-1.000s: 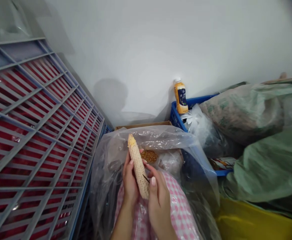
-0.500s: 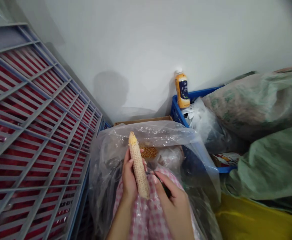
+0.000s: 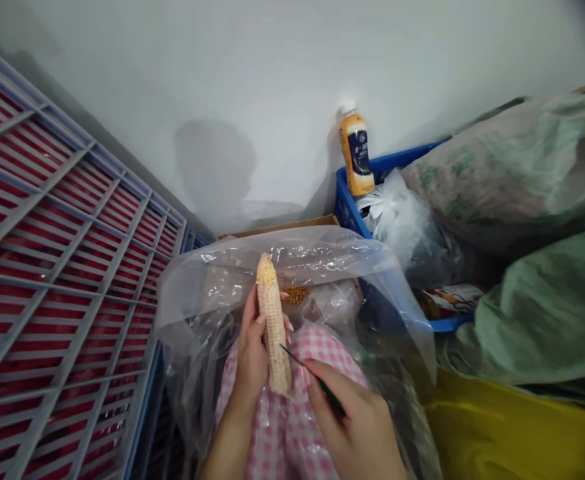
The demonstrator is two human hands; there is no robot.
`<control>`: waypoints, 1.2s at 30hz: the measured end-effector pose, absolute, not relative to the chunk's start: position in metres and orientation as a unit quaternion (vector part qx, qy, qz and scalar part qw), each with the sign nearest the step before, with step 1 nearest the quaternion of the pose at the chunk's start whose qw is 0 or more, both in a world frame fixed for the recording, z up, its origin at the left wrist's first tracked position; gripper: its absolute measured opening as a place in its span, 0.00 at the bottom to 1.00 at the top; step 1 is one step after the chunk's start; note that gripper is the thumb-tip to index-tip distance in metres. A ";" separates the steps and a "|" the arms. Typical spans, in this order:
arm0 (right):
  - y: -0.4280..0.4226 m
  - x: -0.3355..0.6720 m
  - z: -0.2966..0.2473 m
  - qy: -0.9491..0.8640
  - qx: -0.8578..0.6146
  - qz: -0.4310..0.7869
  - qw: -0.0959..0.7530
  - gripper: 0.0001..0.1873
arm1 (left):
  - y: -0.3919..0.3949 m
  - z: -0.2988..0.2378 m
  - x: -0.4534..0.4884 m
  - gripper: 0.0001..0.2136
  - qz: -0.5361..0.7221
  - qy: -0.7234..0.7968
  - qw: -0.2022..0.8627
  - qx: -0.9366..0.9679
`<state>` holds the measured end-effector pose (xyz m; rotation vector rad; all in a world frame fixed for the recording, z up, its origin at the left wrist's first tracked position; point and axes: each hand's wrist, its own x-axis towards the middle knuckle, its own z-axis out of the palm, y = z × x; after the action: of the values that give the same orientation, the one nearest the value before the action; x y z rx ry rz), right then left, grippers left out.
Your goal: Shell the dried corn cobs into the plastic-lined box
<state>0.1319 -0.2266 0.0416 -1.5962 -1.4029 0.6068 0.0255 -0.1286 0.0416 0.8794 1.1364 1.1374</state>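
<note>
My left hand [image 3: 252, 357] is closed round a pale corn cob [image 3: 273, 320], which stands nearly upright and still carries yellow kernels at its tip. A thin dark tool [image 3: 312, 377] sits in my closed right hand [image 3: 357, 427], its point against the cob's lower right side. Both hands work over a pink checked cloth [image 3: 292, 427] and the mouth of a clear plastic bag [image 3: 322, 267]. A small heap of brown-yellow kernels [image 3: 296, 294] lies inside the bag just behind the cob.
Stacked blue-grey crates with red contents [image 3: 67, 280] fill the left. A cardboard box edge [image 3: 277, 228] shows behind the bag. A blue crate [image 3: 352, 213] holds an orange bottle [image 3: 355, 153] and plastic bags. Green sacks [image 3: 532, 220] and a yellow surface [image 3: 512, 433] lie to the right.
My right hand slid down and to the right, off the cob, so the dark tool now shows with its tip at the cob. The camera tilted slightly; my left hand kept its hold.
</note>
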 end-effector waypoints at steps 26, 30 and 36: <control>-0.229 0.146 0.037 -0.584 -0.640 0.251 0.432 0.13 | -0.129 0.039 0.032 0.27 0.454 0.493 0.598 0.440; -0.230 0.147 0.038 -0.587 -0.643 0.248 0.424 0.13 | -0.130 0.040 0.033 0.27 0.451 0.492 0.598 0.444; -0.231 0.149 0.039 -0.596 -0.644 0.241 0.415 0.13 | -0.131 0.034 0.029 0.25 0.437 0.479 0.614 0.450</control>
<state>0.1489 -0.2310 0.0391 -1.6173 -1.4970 0.6043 0.0289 -0.1310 0.0339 1.0368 1.1045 1.0073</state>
